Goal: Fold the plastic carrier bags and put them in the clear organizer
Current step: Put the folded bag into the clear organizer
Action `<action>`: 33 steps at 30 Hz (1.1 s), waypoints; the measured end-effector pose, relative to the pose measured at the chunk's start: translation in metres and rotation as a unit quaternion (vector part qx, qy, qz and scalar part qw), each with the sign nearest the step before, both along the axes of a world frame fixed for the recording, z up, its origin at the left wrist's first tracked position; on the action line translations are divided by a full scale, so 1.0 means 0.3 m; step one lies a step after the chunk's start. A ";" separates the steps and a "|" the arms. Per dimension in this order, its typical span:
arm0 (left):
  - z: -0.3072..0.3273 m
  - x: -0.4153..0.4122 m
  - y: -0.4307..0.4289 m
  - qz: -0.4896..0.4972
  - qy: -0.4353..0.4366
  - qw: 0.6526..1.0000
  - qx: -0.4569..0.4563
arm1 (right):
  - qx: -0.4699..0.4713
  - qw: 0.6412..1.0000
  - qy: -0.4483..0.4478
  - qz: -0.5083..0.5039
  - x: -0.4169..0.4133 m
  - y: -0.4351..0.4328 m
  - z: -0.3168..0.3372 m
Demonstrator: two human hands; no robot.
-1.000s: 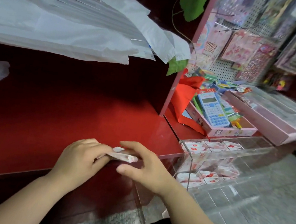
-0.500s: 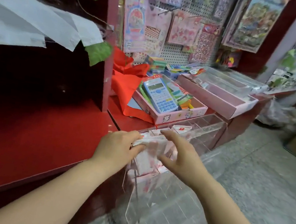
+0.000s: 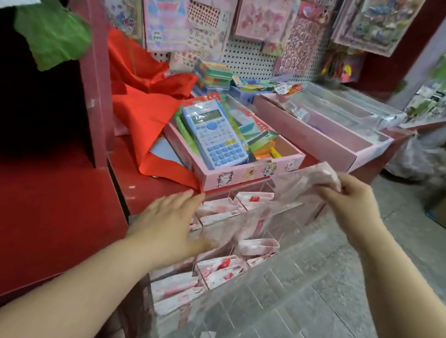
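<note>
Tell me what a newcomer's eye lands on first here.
The right hand pinches a thin pinkish carrier bag above the clear organizer, whose compartments hold folded bags. The left hand lies open at the organizer's left edge. Behind it, a blue calculator sits in a pink box.

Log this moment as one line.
left hand: open, at clear organizer | right hand: pinches loose carrier bag above it | folded bags: in compartments

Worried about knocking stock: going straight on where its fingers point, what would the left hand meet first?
Likely the left hand would meet the red cloth corner, then the pink box front; depth is unclear.
</note>
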State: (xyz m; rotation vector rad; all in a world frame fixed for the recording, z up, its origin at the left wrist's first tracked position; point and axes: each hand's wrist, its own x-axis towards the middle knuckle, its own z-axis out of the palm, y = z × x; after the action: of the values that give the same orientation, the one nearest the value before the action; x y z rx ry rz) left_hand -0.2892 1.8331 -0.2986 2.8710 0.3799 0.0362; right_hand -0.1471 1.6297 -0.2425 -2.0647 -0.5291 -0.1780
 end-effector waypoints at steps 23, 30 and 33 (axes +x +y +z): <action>-0.018 0.006 0.002 -0.011 -0.025 0.999 0.044 | -0.264 0.961 -0.083 -0.024 0.264 0.058 -0.036; -0.020 0.009 0.001 -0.009 -0.027 0.998 0.052 | -0.356 0.929 -0.059 0.076 0.249 0.092 -0.042; -0.018 0.009 -0.004 -0.003 -0.020 0.999 0.049 | -0.359 0.927 0.001 0.109 0.255 0.105 -0.039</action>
State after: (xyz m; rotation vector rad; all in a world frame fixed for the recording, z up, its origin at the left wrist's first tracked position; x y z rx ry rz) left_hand -0.2866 1.8319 -0.3039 2.9622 0.3723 0.1139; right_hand -0.0704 1.6613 -0.2543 -2.6827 -0.9164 0.1837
